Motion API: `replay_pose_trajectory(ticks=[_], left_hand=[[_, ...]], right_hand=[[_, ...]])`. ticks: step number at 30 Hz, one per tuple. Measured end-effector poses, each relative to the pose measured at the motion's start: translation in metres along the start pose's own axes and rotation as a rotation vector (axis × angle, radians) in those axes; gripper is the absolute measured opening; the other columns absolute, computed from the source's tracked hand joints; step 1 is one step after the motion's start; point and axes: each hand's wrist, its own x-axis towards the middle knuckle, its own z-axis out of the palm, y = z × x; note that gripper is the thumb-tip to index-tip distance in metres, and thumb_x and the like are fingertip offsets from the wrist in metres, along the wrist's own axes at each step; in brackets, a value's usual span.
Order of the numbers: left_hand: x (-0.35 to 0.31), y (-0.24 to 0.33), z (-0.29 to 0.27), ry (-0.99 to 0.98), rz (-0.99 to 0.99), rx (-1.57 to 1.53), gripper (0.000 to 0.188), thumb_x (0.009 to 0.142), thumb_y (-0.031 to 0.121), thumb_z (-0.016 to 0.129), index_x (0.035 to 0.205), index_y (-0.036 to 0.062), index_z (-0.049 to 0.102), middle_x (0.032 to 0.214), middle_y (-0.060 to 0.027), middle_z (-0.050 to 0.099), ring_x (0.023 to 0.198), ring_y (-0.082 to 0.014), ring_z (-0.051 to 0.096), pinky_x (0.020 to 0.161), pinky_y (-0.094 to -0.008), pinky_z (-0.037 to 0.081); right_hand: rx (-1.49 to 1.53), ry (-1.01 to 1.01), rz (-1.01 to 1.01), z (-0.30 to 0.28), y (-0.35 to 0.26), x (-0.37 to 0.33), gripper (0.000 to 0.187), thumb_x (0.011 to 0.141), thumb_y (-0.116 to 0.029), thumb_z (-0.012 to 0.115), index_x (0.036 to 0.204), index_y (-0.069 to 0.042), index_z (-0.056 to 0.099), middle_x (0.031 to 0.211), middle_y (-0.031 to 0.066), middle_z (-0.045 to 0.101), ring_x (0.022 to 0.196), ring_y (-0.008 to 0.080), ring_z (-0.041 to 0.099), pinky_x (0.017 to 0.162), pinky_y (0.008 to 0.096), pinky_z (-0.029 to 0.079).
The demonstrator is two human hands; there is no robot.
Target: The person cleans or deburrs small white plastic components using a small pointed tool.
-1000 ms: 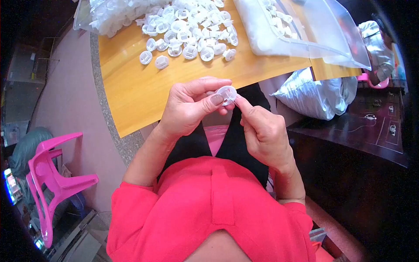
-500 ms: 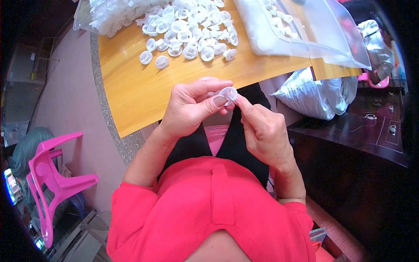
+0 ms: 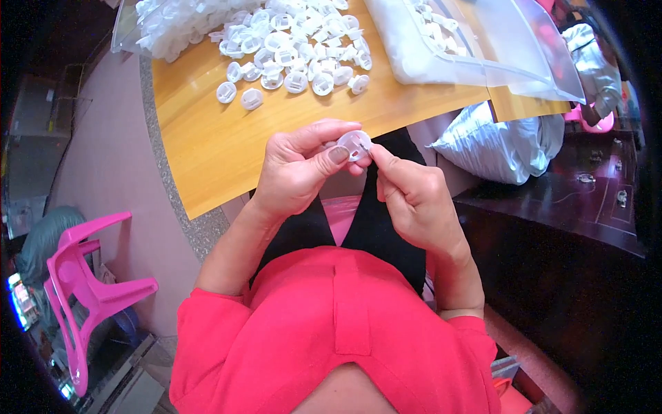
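in the head view, the left hand (image 3: 298, 162) holds a white disc (image 3: 356, 143) between its thumb and its fingers. the thumb presses on the left part of the disc, and the index finger lies along the top side of it. the disc is round, with small slots in its face, and this face is turned upward. it is held in front of the body, near the edge of the table (image 3: 227, 155).

the right hand (image 3: 416, 200) is at the other side of the disc. its fingers are curled and the grip is narrow; the tip of the index finger is at the right rim of the disc. a small dark detail shows there, but it is too small to name. i cannot tell if the right hand also pinches something.

on the table, beyond the hands, lies a loose pile (image 3: 295, 58) of similar white discs. two of them lie at its near left side, a little apart from the others. to the left of the pile stands a clear box (image 3: 127, 31), full of white parts. to the right is a clear tub (image 3: 476, 74), which has white pieces inside.

below the tub, beside the table, is a pale sack (image 3: 493, 145). a pink chair (image 3: 103, 286) stands at the left, on the floor.
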Motion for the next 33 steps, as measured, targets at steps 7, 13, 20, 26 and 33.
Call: replay_pose_trajectory(ticks=[7,13,20,26,33], left_hand=[[0.003,-0.003,-0.002,0.087,-0.096,-0.114,0.032,0.091,0.005,0.059,0.121,-0.0051,0.056,0.103,-0.0180,0.065,0.089,-0.0209,0.065,0.079,-0.0312,0.055],[0.003,-0.003,-0.002,0.110,-0.118,-0.170,0.033,0.090,0.005,0.060,0.122,-0.0047,0.055,0.105,-0.0189,0.065,0.093,-0.0239,0.065,0.079,-0.0322,0.056],[0.003,-0.003,0.000,0.111,-0.110,-0.164,0.032,0.089,0.002,0.061,0.120,-0.0044,0.056,0.106,-0.0189,0.065,0.092,-0.0240,0.066,0.080,-0.0331,0.056],[0.002,-0.006,0.001,0.114,-0.097,-0.156,0.032,0.089,0.002,0.061,0.119,-0.0046,0.056,0.105,-0.0189,0.065,0.093,-0.0241,0.066,0.080,-0.0335,0.056],[0.002,-0.005,0.002,0.110,-0.093,-0.163,0.031,0.089,0.001,0.061,0.118,-0.0055,0.056,0.105,-0.0187,0.065,0.090,-0.0225,0.066,0.080,-0.0332,0.056]], right_hand=[[0.094,0.005,0.140,0.005,0.002,0.000,0.047,0.080,0.011,0.047,0.125,0.002,0.055,0.068,0.0128,0.055,0.060,0.0186,0.057,0.058,0.0274,0.046],[-0.296,0.013,0.070,0.001,-0.008,-0.002,0.048,0.079,0.009,0.051,0.126,-0.001,0.054,0.072,0.0148,0.054,0.064,0.0295,0.057,0.059,0.0368,0.047],[-0.442,0.013,0.067,0.003,-0.011,-0.003,0.048,0.078,0.006,0.054,0.125,-0.002,0.053,0.075,0.0150,0.054,0.066,0.0339,0.058,0.058,0.0428,0.047],[-0.439,0.025,0.054,0.005,-0.010,-0.004,0.049,0.078,0.006,0.054,0.126,-0.002,0.052,0.074,0.0144,0.054,0.065,0.0336,0.058,0.058,0.0426,0.048],[-0.488,0.016,0.051,0.008,-0.010,-0.004,0.050,0.077,0.006,0.054,0.126,-0.002,0.052,0.075,0.0136,0.054,0.065,0.0326,0.058,0.057,0.0418,0.048]])
